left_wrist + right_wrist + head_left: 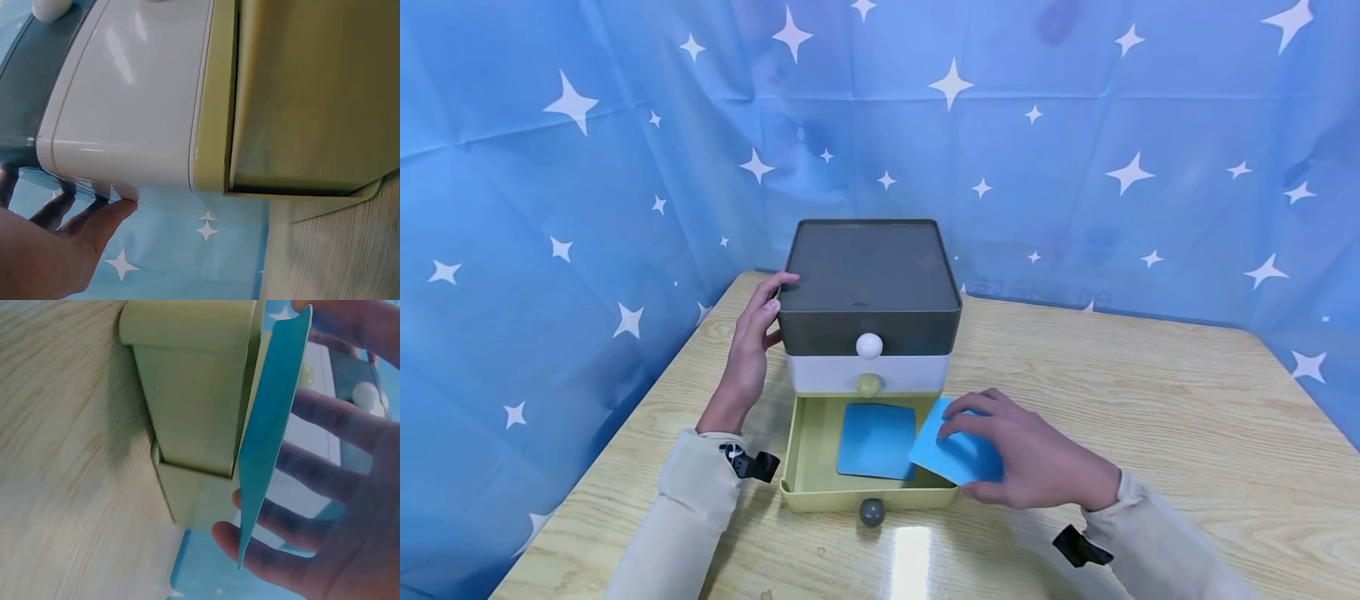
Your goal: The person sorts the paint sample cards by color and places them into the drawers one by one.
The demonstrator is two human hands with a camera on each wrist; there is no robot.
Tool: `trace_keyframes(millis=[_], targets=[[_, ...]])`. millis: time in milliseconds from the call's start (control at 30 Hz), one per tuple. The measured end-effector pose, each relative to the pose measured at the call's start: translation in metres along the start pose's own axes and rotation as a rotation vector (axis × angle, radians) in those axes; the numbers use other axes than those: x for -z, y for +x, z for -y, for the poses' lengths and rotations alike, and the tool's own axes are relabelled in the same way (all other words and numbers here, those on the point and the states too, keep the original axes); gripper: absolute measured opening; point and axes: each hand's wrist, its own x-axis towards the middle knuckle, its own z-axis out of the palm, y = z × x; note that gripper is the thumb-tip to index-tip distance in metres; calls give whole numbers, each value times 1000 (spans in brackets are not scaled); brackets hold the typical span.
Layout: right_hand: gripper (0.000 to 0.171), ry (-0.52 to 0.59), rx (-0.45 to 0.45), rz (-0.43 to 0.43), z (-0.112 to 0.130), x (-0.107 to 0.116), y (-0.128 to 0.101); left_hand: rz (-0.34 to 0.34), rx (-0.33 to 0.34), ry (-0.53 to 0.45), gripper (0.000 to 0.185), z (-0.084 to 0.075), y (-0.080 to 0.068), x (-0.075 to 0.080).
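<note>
Three-drawer organizer (pixel 868 312) sits toward the far-left part of the desk (pixel 1150 400), near the far edge. Grey top tier, white middle tier, yellow-green bottom drawer (pixel 808 467) pulled out toward the near edge.

Left hand (pixel 752 350) is flat against the organizer's left side, fingers straight, fingertips up at the grey tier; thumb at the front corner. It grips nothing. Left wrist view shows the fingers (pixel 94 219) lying along the side wall of the white tier.

Right hand (pixel 1022 454) holds a blue card (pixel 955 450) by its right portion, fingers spread over its top face, thumb side under it. Card is tilted and overlaps the drawer's right wall, left part over the drawer interior. Right wrist view shows the card edge-on just beside the drawer wall; contact with the wall can't be confirmed.

A second blue card (pixel 876 440) lies flat on the drawer floor, left of centre, just beside the held one.

Knobs: white (pixel 869 345) on grey tier, yellow-green (pixel 868 384) on white tier, grey (pixel 872 512) on the open drawer front.
</note>
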Motion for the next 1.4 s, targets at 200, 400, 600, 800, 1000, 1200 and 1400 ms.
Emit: trace_keyframes(millis=[200, 400, 600, 800, 1000, 1200, 1400], targets=[[46, 8, 24, 48, 8, -5, 13, 1, 1, 4, 46, 0, 0, 0], [41, 32, 111, 12, 13, -14, 28, -4, -1, -3, 46, -1, 0, 0], [39, 76, 138, -54, 16, -23, 36, 2, -2, -8, 46, 0, 0, -1], [38, 44, 145, -38, 20, -29, 44, 0, -3, 2, 45, -1, 0, 1], [36, 22, 118, -12, 24, -36, 53, 6, -2, 8, 45, 0, 0, 1], [38, -2, 88, 3, 25, -40, 57, 2, -5, 3, 46, -2, 0, 0], [40, -16, 88, 17, 24, -40, 58, 0, 0, 18, 46, -1, 0, 1]])
